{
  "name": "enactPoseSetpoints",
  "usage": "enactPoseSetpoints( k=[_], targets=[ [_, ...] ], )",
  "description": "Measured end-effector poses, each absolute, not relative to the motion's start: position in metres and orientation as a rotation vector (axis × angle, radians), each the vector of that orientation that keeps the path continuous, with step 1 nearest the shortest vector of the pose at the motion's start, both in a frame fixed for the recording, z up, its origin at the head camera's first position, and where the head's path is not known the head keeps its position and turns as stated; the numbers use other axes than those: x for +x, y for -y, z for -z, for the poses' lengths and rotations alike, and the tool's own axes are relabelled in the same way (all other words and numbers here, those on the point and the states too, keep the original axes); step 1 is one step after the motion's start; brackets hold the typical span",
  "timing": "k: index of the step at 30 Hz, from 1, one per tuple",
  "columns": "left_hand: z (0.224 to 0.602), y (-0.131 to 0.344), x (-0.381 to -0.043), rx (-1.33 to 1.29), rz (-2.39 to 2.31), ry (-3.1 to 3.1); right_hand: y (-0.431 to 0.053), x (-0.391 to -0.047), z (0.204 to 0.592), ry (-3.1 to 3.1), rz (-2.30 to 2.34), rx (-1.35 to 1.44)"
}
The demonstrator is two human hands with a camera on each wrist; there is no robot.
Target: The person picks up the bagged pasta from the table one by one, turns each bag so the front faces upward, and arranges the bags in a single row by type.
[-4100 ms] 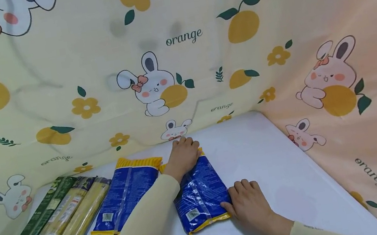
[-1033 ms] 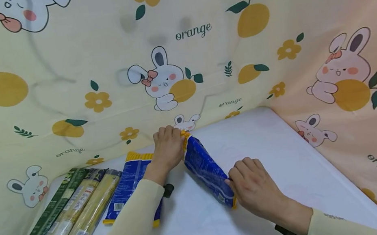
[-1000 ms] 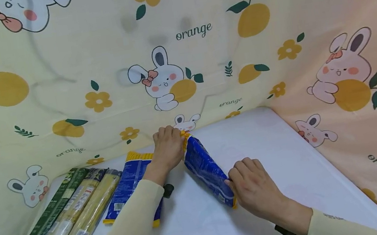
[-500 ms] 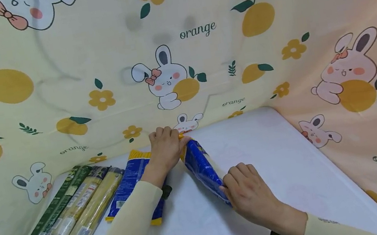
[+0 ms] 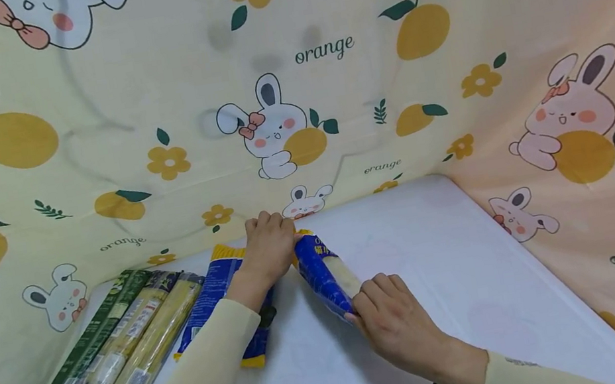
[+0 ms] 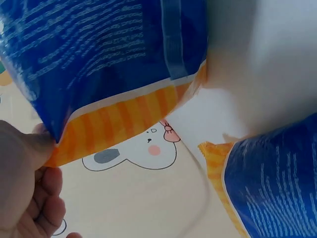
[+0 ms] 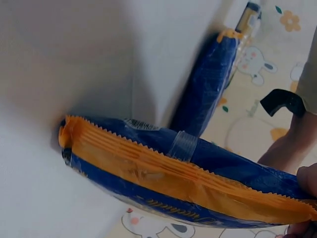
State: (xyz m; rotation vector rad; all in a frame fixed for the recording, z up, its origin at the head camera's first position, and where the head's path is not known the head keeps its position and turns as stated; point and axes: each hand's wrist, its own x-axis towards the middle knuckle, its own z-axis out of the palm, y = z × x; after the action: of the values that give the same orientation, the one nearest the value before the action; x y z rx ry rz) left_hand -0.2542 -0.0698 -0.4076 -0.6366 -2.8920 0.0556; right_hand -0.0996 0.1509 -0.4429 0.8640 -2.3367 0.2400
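In the head view, a blue and yellow pasta bag [image 5: 321,277] is tilted on its edge above the white table, its front with a pale window partly showing. My left hand [image 5: 266,250] pinches the yellow corner at its far end; the left wrist view shows the thumb and fingers on that yellow strip [image 6: 119,119]. My right hand [image 5: 397,319] grips the near corner. In the right wrist view the near yellow seam [image 7: 163,168] runs across, with fingertips at the right edge. A second blue pasta bag [image 5: 210,301] lies beside my left forearm, partly hidden by it.
Left of the second bag, two clear packs of spaghetti [image 5: 152,341] and a long green pack [image 5: 96,343] lie side by side on the white table [image 5: 481,299]. A printed curtain with rabbits and oranges [image 5: 165,93] hangs behind and on the right.
The bag lay back side up several seconds ago; it was then lifted onto its edge. In the last second it has rolled over so its front shows, and my right hand shifted left.
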Motion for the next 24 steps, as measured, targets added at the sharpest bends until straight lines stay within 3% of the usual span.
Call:
enactPoseSetpoints(
  k=[24],
  targets=[
    [0.418,0.104,-0.242,-0.707,-0.183,2.920,-0.108,-0.097,0.463,2.215,-0.208,0.983]
  ],
)
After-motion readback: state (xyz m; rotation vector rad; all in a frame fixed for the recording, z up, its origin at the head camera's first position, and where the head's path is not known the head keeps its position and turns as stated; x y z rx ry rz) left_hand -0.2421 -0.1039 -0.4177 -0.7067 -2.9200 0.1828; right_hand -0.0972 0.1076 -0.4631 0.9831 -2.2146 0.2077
